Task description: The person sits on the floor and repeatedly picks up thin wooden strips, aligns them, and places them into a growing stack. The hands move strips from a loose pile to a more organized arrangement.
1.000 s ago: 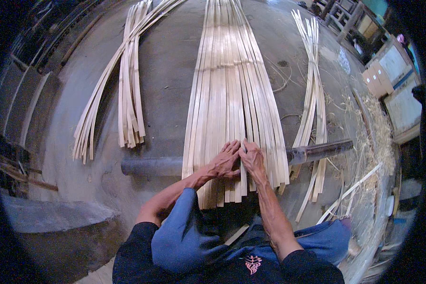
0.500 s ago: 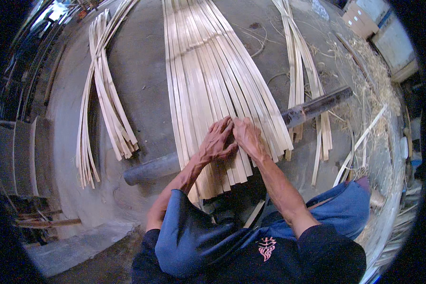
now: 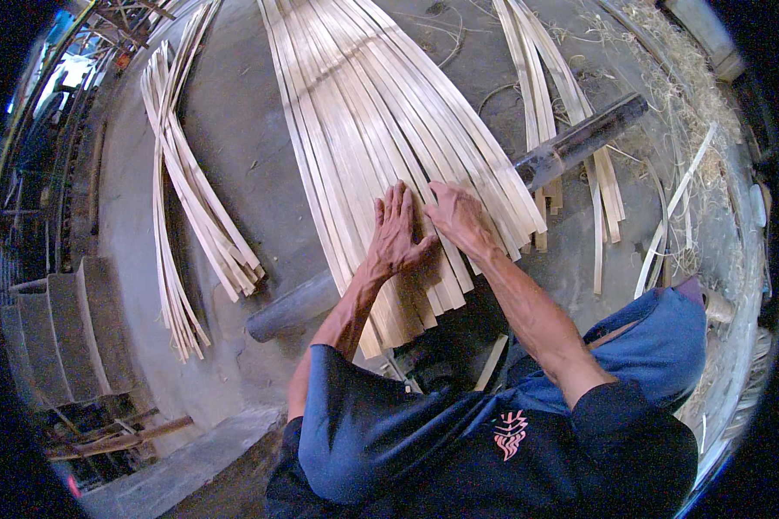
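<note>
A wide fan of long pale bamboo strips point(image 3: 355, 104) runs away from me, side by side, its near ends close to my knees. My left hand point(image 3: 395, 233) lies flat on the strips, fingers stretched forward and thumb out to the right. Just beside it, my right hand point(image 3: 460, 216) is closed, its fingers curled at the edge of one strip next to a dark gap. Its fingertips are partly hidden. Under the near part of the fan lies a dark round pipe point(image 3: 584, 143), its ends sticking out on both sides.
Bundles of loose strips lie on the floor at the left point(image 3: 195, 173) and the right point(image 3: 537, 95). Curly shavings point(image 3: 710, 112) are heaped along the right side. A low concrete ledge point(image 3: 182, 463) is at the lower left, below grey stepped blocks point(image 3: 69, 337).
My left hand has flattened, its fingers now straight on the strips instead of bent beside the right hand. The right hand stays at the strips. The whole view has turned slightly.
</note>
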The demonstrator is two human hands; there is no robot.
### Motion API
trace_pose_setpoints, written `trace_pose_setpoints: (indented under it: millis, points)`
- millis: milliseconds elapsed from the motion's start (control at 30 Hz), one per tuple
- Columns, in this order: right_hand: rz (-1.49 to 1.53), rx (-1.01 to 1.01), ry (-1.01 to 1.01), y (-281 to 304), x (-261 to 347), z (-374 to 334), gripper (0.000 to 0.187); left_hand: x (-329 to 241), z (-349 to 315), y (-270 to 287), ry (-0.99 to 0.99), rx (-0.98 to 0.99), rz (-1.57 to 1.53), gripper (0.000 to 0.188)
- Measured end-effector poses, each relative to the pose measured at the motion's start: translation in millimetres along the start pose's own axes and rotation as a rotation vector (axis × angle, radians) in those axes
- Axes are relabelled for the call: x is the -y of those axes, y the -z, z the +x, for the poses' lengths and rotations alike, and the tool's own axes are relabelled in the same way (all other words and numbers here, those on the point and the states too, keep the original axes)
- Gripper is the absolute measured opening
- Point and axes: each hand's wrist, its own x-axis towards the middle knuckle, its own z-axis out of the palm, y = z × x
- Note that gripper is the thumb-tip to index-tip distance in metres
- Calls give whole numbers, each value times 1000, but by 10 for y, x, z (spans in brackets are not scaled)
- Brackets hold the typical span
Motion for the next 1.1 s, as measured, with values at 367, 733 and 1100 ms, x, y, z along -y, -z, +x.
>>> trace_pose_setpoints:
  millis: [367, 733, 1100]
  points:
    - [80, 14, -26, 38, -7, 28, 41, -17, 30, 43, 45, 31, -39, 96]
    - [-76, 134, 124, 86, -192, 156, 48, 63, -9, 26, -66, 15, -18, 80]
    - [-83, 211, -2, 89, -173, 197, 58, -613, -486, -9, -34, 32, 21, 115]
